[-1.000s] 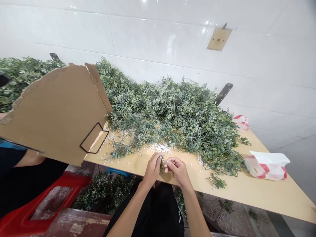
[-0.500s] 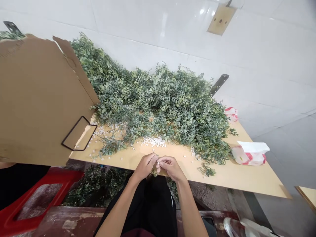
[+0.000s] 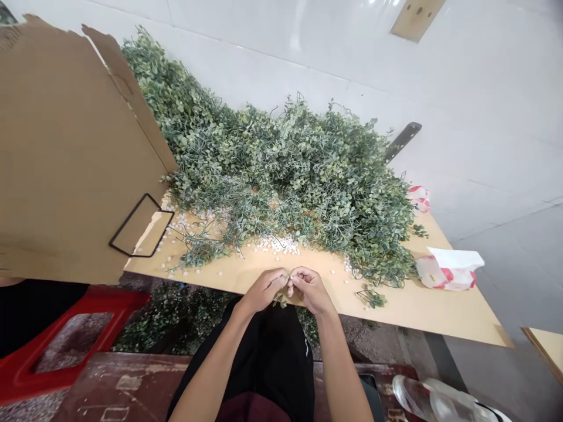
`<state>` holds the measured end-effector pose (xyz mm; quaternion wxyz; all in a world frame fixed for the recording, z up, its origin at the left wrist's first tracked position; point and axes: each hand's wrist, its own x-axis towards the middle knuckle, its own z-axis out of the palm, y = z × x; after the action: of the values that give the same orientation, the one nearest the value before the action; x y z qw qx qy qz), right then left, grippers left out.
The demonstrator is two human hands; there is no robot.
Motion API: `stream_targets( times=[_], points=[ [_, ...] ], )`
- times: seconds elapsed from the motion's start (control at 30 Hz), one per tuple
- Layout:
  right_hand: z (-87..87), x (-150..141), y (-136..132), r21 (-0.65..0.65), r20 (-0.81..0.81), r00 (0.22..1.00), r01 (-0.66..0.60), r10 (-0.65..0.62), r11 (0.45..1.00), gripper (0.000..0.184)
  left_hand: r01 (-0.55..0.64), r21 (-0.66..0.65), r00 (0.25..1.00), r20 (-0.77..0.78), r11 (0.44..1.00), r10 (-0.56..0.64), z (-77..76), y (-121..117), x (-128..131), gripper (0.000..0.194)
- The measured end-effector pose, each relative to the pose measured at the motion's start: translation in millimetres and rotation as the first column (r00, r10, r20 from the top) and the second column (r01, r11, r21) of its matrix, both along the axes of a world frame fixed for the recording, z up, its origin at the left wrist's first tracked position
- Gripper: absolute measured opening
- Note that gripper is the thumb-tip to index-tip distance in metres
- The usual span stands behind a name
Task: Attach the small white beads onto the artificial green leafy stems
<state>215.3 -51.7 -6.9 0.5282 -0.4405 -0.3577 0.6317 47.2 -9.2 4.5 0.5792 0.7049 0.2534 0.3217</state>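
Note:
My left hand is closed on a small artificial leaf sprig, whose green leaves hang below the fingers at the table's front edge. Fingertip to fingertip with it, my right hand pinches what looks like a tiny white bead; the fingers partly hide it. Just beyond both hands lies a loose scatter of white beads. Behind them rises a big heap of artificial greenery with thin stems. One loose sprig rests to the right of my right hand.
A tall cardboard sheet and a black wire frame stand at the left. On the right are a tissue pack and a black wall bracket. Below are a red stool, more greenery and a clear bottle.
The view has tilted slightly downward. My hands stay together, the left turned a little so its fingertips meet the right's; the sprig still hangs from the left.

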Motion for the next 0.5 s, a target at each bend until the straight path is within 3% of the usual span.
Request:
stream_targets(
  times=[0.1,0.33,0.5],
  points=[
    [1.1,1.0,0.7,-0.041,-0.054,0.998,-0.016,0.014,0.999,0.028,0.031,0.015,0.999,-0.031,0.999,-0.031,3.4,0.9,1.2,0.038],
    [-1.1,4.9,1.1,-0.035,-0.058,0.997,-0.043,0.041,0.998,0.031,0.052,0.198,0.989,-0.144,0.979,-0.023,-2.7,5.9,5.4,0.039],
    [-2.9,4.1,2.0,-0.054,-0.019,1.0,-0.021,0.02,0.998,0.032,0.02,0.164,0.991,-0.136,0.986,0.002,-4.2,6.2,5.0,0.039]
  ],
)
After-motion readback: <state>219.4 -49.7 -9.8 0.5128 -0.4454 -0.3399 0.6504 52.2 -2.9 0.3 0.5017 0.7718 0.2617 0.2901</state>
